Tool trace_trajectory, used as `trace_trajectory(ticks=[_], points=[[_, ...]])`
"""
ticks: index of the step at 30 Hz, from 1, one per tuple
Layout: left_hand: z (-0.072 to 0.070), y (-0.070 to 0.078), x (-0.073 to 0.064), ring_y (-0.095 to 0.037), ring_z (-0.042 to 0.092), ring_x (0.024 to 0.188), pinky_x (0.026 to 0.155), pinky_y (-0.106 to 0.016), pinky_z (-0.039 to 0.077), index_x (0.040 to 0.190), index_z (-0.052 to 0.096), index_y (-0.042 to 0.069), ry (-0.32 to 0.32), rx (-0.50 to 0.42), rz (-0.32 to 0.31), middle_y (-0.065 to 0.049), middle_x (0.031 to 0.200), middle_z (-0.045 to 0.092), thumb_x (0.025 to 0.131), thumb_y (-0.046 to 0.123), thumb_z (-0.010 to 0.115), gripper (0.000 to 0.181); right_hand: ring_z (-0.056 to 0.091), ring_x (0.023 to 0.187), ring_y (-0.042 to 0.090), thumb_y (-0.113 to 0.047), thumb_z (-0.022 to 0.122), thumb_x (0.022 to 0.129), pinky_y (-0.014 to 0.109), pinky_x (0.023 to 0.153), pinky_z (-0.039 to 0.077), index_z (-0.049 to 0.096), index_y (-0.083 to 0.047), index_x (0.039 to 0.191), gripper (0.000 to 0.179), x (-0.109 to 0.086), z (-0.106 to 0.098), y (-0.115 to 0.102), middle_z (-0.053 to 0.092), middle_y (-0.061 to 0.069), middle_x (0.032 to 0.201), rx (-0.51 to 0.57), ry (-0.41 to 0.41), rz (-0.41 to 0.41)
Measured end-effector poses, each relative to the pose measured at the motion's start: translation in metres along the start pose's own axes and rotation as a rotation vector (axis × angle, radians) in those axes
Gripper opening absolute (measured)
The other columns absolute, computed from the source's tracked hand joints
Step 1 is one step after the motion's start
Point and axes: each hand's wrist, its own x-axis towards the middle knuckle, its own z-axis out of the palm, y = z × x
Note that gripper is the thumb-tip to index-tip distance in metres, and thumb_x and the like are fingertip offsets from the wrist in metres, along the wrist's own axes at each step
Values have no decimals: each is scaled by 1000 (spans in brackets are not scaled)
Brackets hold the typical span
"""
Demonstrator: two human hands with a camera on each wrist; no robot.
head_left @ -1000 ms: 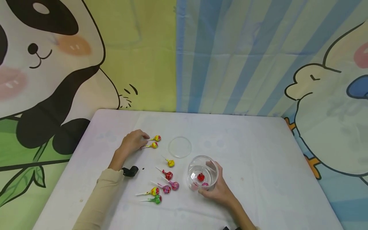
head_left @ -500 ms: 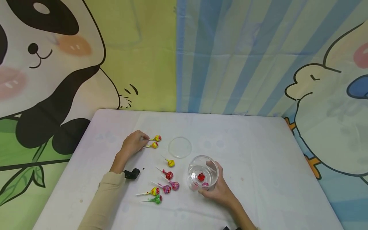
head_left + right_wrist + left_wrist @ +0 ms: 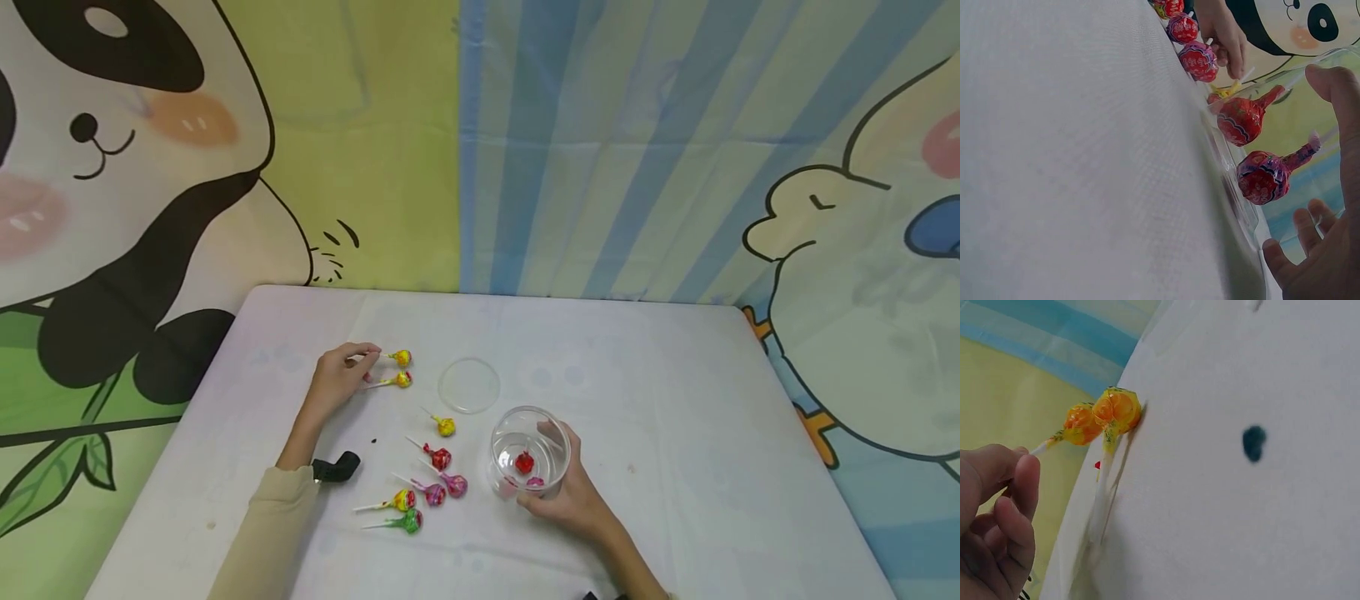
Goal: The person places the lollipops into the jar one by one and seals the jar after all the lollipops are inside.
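Note:
Thumb and fingertips of my left hand [image 3: 337, 377] pinch the stick of a yellow lollipop [image 3: 402, 357] at the back left of the table. In the left wrist view, this lollipop [image 3: 1080, 424] looks raised off the cloth. Just beside it another yellow lollipop [image 3: 404, 379] lies on the table, its white stick [image 3: 1099, 500] partly under the hand. My right hand [image 3: 577, 496] grips a clear round jar [image 3: 529, 407] from its right side. Inside the jar are a red lollipop [image 3: 1240, 120] and a purple-pink lollipop [image 3: 1263, 178].
Between the hands lie a yellow lollipop [image 3: 446, 427], a red one [image 3: 440, 457], two purple ones, a yellow-red one [image 3: 404, 499] and a green one [image 3: 412, 521]. A clear round lid [image 3: 469, 385] lies behind the jar. A small dark speck [image 3: 373, 440] marks the white cloth.
My left hand has taken the far yellow lollipop by its stick and shifted it slightly left and back. My right hand and the jar have stayed in place.

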Motion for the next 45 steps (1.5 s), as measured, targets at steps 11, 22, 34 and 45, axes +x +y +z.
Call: trace_trajectory(ticks=[11, 22, 34, 45], points=[[-8, 41, -20, -3, 51, 54, 48, -19, 43, 115, 65, 4, -44, -550, -120, 7, 70, 63, 89, 33, 69, 39, 44, 129, 8, -15, 87, 66, 11, 107, 29, 16, -11, 148, 108, 1, -2, 2, 39, 12, 146, 29, -16, -8], [4, 107, -70, -2, 49, 50, 44, -15, 39, 98, 71, 18, -148, -745, 132, 8, 64, 62, 95, 10, 60, 14, 45, 131, 16, -17, 88, 65, 11, 108, 28, 16, -14, 148, 110, 0, -2, 1, 40, 8, 147, 17, -16, -5], [44, 121, -91, -6, 50, 50, 47, -20, 44, 106, 66, -8, -352, -600, 156, 9, 78, 71, 93, 12, 64, 24, 45, 133, 16, -20, 88, 66, 12, 108, 28, 15, -18, 148, 110, 0, -2, -4, 39, 8, 147, 7, -27, 73], [76, 136, -105, -5, 48, 47, 44, -21, 41, 101, 73, 18, -462, -392, 176, -4, 62, 65, 90, 29, 69, 16, 44, 135, 32, -24, 87, 67, 18, 110, 29, 13, -21, 150, 112, 0, -3, -4, 37, 12, 150, -7, -37, 96]])
